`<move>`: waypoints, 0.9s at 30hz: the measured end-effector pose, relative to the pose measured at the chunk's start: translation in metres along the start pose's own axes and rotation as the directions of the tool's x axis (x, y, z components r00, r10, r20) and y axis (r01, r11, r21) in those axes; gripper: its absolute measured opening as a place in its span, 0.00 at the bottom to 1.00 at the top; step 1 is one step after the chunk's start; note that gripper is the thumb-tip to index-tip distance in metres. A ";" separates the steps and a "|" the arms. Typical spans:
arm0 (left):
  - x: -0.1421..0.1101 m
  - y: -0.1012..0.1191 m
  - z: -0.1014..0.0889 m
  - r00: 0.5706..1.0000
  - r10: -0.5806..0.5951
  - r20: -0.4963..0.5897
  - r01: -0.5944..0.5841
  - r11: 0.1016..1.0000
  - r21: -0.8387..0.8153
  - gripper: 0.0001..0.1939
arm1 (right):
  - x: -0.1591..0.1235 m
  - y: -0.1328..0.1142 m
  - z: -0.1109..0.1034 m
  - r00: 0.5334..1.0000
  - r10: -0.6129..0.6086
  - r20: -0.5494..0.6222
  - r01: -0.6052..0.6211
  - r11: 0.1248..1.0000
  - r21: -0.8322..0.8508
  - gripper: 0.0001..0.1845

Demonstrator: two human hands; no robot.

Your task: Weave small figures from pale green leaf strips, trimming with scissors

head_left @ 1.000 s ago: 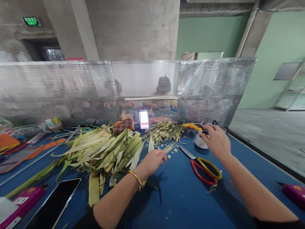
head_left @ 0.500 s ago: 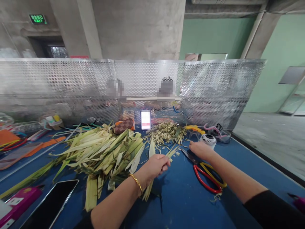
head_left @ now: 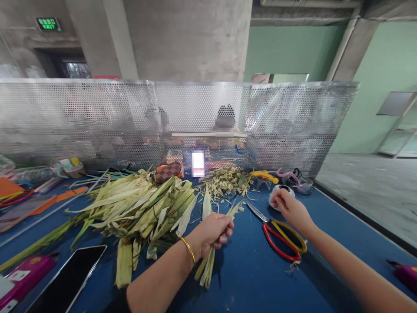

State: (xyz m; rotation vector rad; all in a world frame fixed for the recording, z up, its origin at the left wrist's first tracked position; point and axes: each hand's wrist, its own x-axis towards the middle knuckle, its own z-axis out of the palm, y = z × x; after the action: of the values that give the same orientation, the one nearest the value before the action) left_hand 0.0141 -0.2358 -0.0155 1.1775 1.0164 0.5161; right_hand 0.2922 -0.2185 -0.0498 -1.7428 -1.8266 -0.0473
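My left hand [head_left: 213, 232] is closed around a small bundle of pale green corn husks [head_left: 206, 274]. Their tips stick out above the fist and their ends hang below it. Just in front of a white spool [head_left: 276, 193], which looks like thread or tape, is my right hand [head_left: 289, 208]. Its fingers are pinched together, and whatever may be between them is too small to make out. Scissors [head_left: 282, 239] with one red and one yellow handle lie between the two hands, blades pointing away to the left. A large heap of corn husks [head_left: 143, 200] spreads left of my left hand.
Husk scraps [head_left: 228, 182] are piled behind my hands. A black phone [head_left: 67, 278] and a purple tool [head_left: 29, 278] lie at the front left. At the back are a checked pouch [head_left: 168, 172], a lit phone [head_left: 198, 164] and a perforated metal screen [head_left: 202, 104], with people behind it.
My right hand has moved to the right, from left of the white spool to in front of it. My left hand keeps its hold on the husks, and the view has shifted slightly.
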 end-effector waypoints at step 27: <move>0.023 -0.023 0.001 0.988 -0.151 0.012 0.141 0.884 -0.446 0.09 | -0.006 -0.042 -0.025 0.988 0.120 -0.102 -0.157 0.792 -0.591 0.31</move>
State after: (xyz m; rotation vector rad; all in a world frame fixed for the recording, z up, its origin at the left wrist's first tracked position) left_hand 0.0220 -0.2264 -0.0456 0.6802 0.9337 0.6058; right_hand 0.2634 -0.2402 -0.0167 -2.2667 -1.7404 -0.6810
